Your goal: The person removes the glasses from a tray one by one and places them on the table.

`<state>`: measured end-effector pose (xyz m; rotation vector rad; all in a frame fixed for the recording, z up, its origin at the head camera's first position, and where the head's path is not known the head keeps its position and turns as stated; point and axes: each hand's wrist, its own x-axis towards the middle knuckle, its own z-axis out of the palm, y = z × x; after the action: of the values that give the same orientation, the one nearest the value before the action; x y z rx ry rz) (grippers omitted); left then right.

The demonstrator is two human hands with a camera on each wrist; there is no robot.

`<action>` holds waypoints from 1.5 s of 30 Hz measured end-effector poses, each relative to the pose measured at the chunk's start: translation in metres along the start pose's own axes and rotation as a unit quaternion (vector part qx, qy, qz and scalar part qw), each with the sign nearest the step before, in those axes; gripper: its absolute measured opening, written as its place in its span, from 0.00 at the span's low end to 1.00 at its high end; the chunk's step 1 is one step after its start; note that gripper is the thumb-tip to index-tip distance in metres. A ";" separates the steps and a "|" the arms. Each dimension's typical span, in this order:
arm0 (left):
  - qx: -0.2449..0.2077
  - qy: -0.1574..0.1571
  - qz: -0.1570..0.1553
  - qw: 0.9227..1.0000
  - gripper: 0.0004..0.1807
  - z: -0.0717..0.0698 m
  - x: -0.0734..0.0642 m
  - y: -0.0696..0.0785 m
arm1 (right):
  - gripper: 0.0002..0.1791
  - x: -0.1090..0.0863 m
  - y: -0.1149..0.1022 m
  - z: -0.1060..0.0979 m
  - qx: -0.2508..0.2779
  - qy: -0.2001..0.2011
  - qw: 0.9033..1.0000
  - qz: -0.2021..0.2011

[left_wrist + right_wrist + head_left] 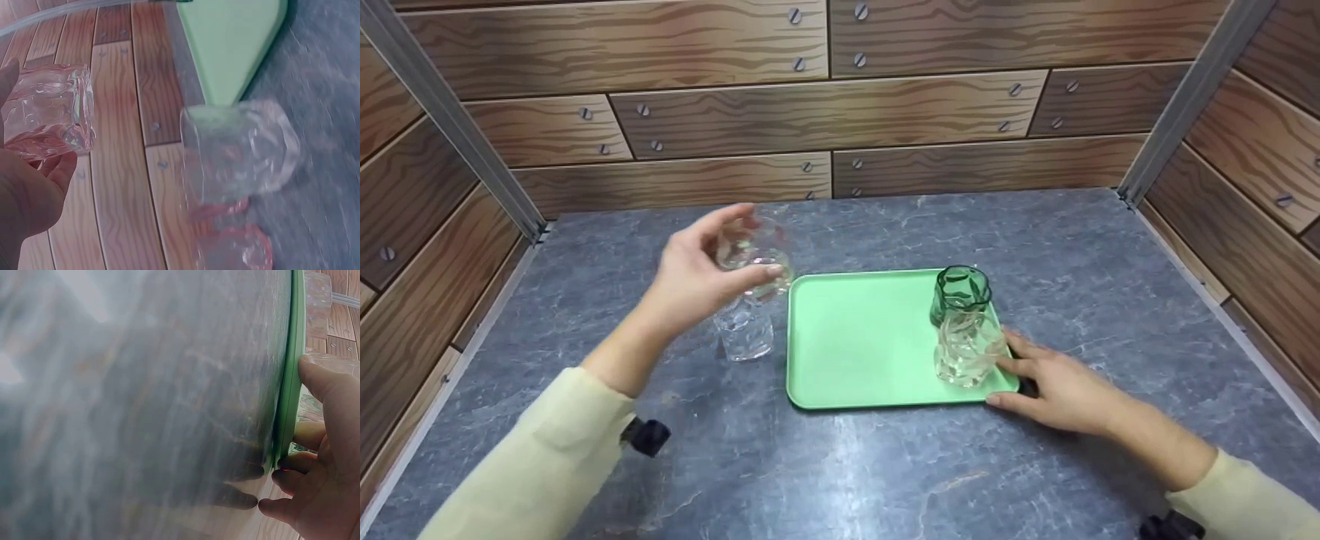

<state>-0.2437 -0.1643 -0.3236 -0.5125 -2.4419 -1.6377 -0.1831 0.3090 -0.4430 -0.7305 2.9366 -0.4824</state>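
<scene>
In the head view my left hand (694,274) holds a clear glass (757,255) above the table, left of the tray. That glass (50,109) looks pinkish in the left wrist view, between thumb and fingers. Below it a clear faceted tumbler (746,334) stands on the table. A light green tray (862,337) lies flat, with a dark green glass (962,292) and a clear glass (966,352) at its right end. My right hand (1057,386) rests at the tray's front right corner, fingers extended, thumb touching the rim. Whether the index finger touches the clear glass I cannot tell.
Close to the clear tumbler (242,154) in the left wrist view, pink-tinted glass (239,247) shows at the lower edge. The marbled grey table (840,472) is bounded by wood-patterned walls (825,116) at the back and both sides.
</scene>
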 end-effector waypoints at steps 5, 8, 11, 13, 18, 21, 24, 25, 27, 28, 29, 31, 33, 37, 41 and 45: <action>0.013 0.019 -0.003 1.000 0.45 -0.021 -0.008 -0.005 | 0.45 0.000 0.000 0.000 0.002 0.005 1.000 -0.005; 0.026 0.030 -0.011 0.999 0.45 -0.034 -0.014 -0.008 | 0.44 -0.001 0.000 0.000 0.003 0.008 1.000 -0.008; 0.033 0.040 -0.018 0.998 0.45 -0.046 -0.020 -0.013 | 0.44 -0.001 0.001 0.000 0.003 0.008 1.000 -0.007; 0.041 0.047 -0.024 0.998 0.45 -0.053 -0.025 -0.016 | 0.44 -0.001 0.001 0.000 0.002 0.009 1.000 -0.008; 0.065 0.064 -0.035 0.995 0.44 -0.067 -0.036 -0.027 | 0.44 -0.001 0.000 0.000 0.000 0.011 1.000 -0.005; 0.073 0.071 -0.041 0.994 0.43 -0.072 -0.041 -0.035 | 0.44 -0.001 0.000 0.000 0.000 0.011 1.000 -0.005; 0.078 0.074 -0.046 0.993 0.43 -0.076 -0.046 -0.044 | 0.44 -0.001 0.000 -0.001 -0.001 0.010 1.000 -0.007; 0.079 0.074 -0.048 0.993 0.43 -0.076 -0.047 -0.047 | 0.44 -0.001 0.000 -0.001 -0.002 0.009 1.000 -0.007; 0.085 0.074 -0.052 0.992 0.43 -0.078 -0.050 -0.054 | 0.44 -0.001 0.000 -0.001 -0.002 0.009 1.000 -0.005; 0.087 0.074 -0.054 0.992 0.43 -0.078 -0.051 -0.057 | 0.44 -0.001 0.000 -0.001 -0.002 0.008 1.000 -0.005; 0.090 0.074 -0.057 0.992 0.44 -0.079 -0.053 -0.059 | 0.44 -0.001 0.000 -0.001 -0.002 0.007 1.000 -0.004; 0.093 0.075 -0.061 0.991 0.44 -0.080 -0.055 -0.065 | 0.44 -0.001 0.000 -0.001 -0.003 0.006 1.000 -0.003; 0.093 0.076 -0.067 0.990 0.44 -0.080 -0.057 -0.070 | 0.44 -0.001 -0.001 -0.001 -0.005 0.007 1.000 -0.003; 0.097 0.080 -0.078 0.989 0.44 -0.079 -0.060 -0.081 | 0.45 -0.001 -0.001 0.000 -0.007 0.007 1.000 0.000; 0.096 0.080 -0.086 0.988 0.44 -0.078 -0.063 -0.089 | 0.46 -0.001 -0.001 0.000 -0.005 0.004 1.000 0.006; 0.085 0.077 -0.092 0.989 0.44 -0.076 -0.064 -0.097 | 0.47 -0.001 0.000 0.001 -0.004 0.004 1.000 0.006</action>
<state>-0.2238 -0.2795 -0.3982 -0.1328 -2.5451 -1.4504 -0.1816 0.3092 -0.4434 -0.7146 2.9495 -0.4725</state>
